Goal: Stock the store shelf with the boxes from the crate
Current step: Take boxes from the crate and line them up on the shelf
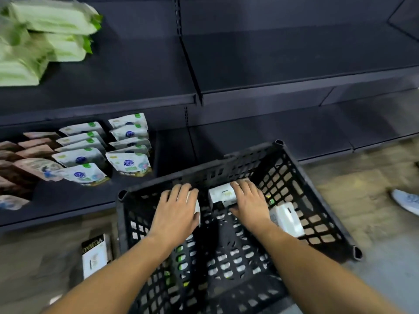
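Reaches both hands down into the black crate (317, 177), on the floor near the foot of the dark shelf (272, 85). Covers a white box (197, 208) with the left hand (176, 207), fingers curled over its top; mostly hidden, so probably a box like the others. Clamps the right hand (247, 200) on a second white box (221, 196) near the far wall, thumb near, fingers over the far edge. Sees a third white box (288, 218) lying by the right wall, just beside the right wrist. Takes in pouches (127, 152) on the low shelf at left, green packs (45, 30) higher up, a black-and-white box (94, 257) on the floor left of the crate, and a shoe (405, 200) at far right.
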`<state>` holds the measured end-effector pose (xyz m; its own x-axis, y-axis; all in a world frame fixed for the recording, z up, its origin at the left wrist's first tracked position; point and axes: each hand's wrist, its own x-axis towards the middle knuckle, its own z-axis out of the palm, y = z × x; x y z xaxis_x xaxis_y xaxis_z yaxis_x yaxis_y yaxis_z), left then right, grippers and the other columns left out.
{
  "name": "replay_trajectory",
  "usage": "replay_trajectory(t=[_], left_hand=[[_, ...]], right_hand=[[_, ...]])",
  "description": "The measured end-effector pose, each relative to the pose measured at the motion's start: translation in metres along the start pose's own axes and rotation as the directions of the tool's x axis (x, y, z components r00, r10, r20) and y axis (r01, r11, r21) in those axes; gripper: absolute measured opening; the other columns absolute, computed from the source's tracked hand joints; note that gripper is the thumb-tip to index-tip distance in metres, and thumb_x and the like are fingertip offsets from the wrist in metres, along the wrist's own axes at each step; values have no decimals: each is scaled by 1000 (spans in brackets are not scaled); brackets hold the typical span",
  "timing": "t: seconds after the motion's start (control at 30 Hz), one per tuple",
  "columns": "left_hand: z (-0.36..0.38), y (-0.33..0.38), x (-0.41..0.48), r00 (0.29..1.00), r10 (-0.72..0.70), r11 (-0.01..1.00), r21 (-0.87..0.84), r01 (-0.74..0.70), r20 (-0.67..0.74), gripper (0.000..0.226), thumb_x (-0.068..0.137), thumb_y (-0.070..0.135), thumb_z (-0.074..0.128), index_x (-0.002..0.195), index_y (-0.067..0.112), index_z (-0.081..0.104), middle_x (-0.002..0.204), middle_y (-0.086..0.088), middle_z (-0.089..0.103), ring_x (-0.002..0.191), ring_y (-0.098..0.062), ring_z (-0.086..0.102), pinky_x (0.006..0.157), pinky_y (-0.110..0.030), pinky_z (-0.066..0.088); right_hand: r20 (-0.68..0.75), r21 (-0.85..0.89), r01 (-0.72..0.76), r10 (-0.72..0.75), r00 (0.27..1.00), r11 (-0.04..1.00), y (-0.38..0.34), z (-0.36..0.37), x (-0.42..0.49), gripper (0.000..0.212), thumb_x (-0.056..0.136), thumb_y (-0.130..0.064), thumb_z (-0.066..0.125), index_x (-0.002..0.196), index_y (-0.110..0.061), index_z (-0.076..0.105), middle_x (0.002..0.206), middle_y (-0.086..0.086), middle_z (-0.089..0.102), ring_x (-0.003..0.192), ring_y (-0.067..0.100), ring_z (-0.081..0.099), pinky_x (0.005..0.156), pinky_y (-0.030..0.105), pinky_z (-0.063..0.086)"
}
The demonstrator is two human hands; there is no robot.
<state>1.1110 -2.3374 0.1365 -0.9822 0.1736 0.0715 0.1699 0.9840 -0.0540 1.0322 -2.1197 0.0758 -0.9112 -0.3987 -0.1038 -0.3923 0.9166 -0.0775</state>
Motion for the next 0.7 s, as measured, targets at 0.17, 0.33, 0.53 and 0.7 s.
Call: replay_trajectory(t=[0.17,0.33,0.53,0.7], left_hand=[[30,1,5,1000,-1,1000,-8,2,22,61,68,42,81,116,10,63,116,-10,60,105,-31,60,79,-44,51],[46,0,10,1000,-7,1000,-17,8,24,61,67,42,82,116,10,64,117,-10,61,107,-32,60,80,-44,52],[53,-1,10,1000,16,999,-43,-15,18,58,70,42,78,116,11,64,117,-9,61,107,-30,60,80,-43,52],[39,-11,5,996,63,997,-52,-60,58,58,64,42,81,112,12,66,109,-5,63,97,-26,63,73,-39,53]], right_hand=[[87,-20,-5,6,996,1000,3,30,20,80,86,-40,69,149,-21,24,155,2,26,147,24,17,117,42,22],[135,-79,-29,39,990,996,8,50,32,84,83,-28,74,149,-21,22,155,4,22,147,25,15,118,46,19],[117,-237,-18,47,992,971,4,52,41,78,80,-16,68,145,-21,25,148,14,23,141,36,18,118,48,16],[136,-144,27,-7,991,989,11,49,29,64,82,-16,66,139,-24,37,135,2,50,132,26,39,118,44,15]])
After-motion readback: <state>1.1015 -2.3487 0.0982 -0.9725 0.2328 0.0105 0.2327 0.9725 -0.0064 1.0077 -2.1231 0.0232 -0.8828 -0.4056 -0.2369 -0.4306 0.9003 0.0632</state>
